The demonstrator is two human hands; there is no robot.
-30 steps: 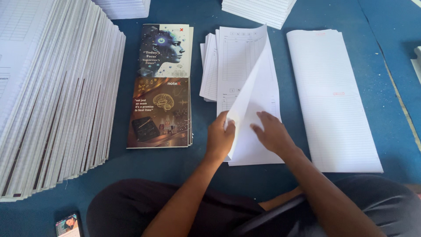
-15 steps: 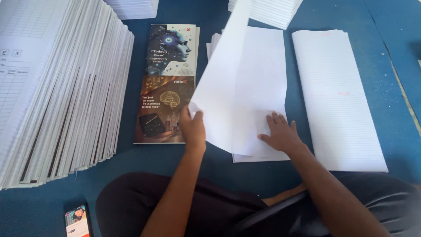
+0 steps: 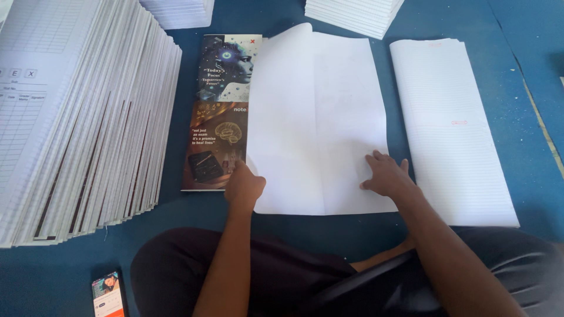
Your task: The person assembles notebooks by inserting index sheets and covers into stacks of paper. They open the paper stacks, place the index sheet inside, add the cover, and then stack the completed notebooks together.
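Observation:
A large white sheet [image 3: 317,117] lies opened flat on the blue floor in front of me, a fold line running down its middle. My left hand [image 3: 244,185] pinches its lower left edge, right beside a stack of printed dark notebook covers [image 3: 220,111]. My right hand [image 3: 385,175] rests flat with fingers spread on the sheet's lower right corner. A stack of ruled white paper [image 3: 449,123] lies just right of that hand.
A big fanned pile of printed sheets [image 3: 76,123] fills the left side. More white stacks sit at the top left [image 3: 176,12] and top middle [image 3: 352,14]. A phone [image 3: 108,293] lies near my left knee. My crossed legs are at the bottom.
The sheet was folded and lifted over toward the left; now it lies spread open and flat. My left hand moved left to its edge and my right hand slid right to its corner.

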